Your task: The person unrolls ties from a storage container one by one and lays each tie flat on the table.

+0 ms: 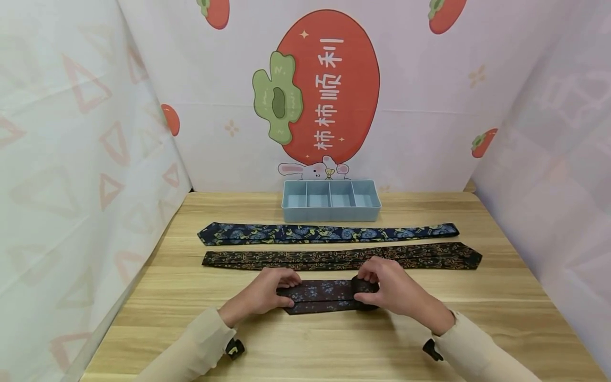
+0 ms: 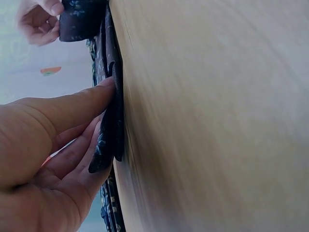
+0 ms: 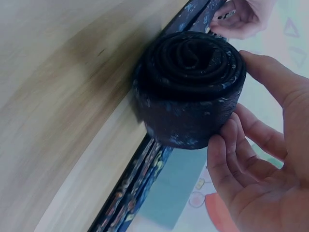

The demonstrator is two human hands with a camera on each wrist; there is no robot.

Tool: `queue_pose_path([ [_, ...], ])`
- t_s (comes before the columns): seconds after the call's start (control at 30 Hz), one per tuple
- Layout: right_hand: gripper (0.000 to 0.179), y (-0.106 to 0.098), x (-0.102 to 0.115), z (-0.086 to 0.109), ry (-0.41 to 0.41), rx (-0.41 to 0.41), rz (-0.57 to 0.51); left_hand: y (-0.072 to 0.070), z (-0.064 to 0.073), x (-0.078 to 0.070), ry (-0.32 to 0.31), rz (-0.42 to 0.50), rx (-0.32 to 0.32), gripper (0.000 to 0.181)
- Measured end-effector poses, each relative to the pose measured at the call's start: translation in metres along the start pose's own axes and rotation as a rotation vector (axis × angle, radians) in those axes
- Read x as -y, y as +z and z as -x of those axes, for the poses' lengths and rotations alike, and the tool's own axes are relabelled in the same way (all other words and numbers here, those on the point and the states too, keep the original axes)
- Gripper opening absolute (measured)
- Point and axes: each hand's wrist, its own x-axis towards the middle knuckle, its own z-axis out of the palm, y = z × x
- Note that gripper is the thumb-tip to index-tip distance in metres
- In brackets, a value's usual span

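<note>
A dark tie with small blue flowers [image 1: 324,291] lies nearest the person, its right part wound into a roll [image 3: 193,92]. My right hand [image 1: 393,289] holds that roll, thumb on the near side and fingers on the far side; the spiral of layers shows in the right wrist view. At the tie's flat left end, my left hand [image 1: 267,292] pinches the edges between thumb and fingers. The left wrist view shows the thumb [image 2: 104,87] on the fabric and the end's tip poking out past the fingers. The flat stretch runs along the table between both hands.
Behind it lie a black tie with an orange-brown pattern [image 1: 305,260] and a navy tie with blue and yellow figures [image 1: 324,234], both stretched out lengthwise. A light blue four-part box [image 1: 331,213] stands at the table's back, before a printed curtain [image 1: 410,148].
</note>
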Motion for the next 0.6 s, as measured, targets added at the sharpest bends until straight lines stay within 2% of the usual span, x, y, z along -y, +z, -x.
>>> queue_pose_path([
  [0.3, 0.026, -0.017, -0.018, 0.018, 0.109, 0.052, -0.039, -0.007, 0.008, 0.01, -0.001, 0.007, -0.003, 0.047],
  [0.47, 0.025, -0.021, -0.027, 0.023, 0.127, 0.07, -0.078, -0.011, 0.011, 0.013, -0.006, 0.017, -0.003, 0.048],
  [0.6, 0.024, -0.023, -0.023, 0.02, 0.115, 0.054, -0.068, -0.011, 0.012, 0.013, -0.012, 0.023, 0.0, 0.048],
])
